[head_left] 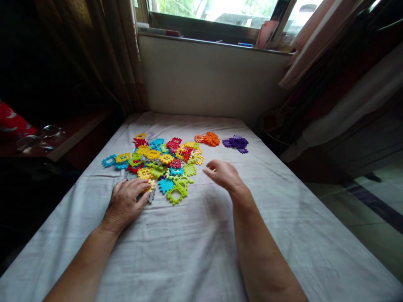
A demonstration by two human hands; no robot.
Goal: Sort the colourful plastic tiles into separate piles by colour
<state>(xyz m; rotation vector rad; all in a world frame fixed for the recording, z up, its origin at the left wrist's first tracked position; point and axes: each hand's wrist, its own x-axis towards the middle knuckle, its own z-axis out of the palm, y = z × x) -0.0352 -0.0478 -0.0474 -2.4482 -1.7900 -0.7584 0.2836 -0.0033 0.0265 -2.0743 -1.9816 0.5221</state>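
A mixed pile of plastic interlocking building pieces (154, 155) in yellow, red, blue, green and grey lies on the white sheet. My left hand (128, 197) rests palm down at the pile's near left edge, its fingers spread over a yellow piece (151, 184) and grey ones, partly hiding them. To the right of the pile, my right hand (223, 174) hovers above the sheet with fingers loosely bent and a gap by the thumb; nothing shows in it. Nearest to me in the pile is a green frame piece (176, 194), beside a blue piece (165, 186).
Behind my right hand sit a small orange heap (210, 139) and a purple heap (236, 143) of similar pieces. The sheet-covered surface (182, 251) meets a wall below a window. At left, eyeglasses (39, 137) lie on a dark wooden table (71, 136).
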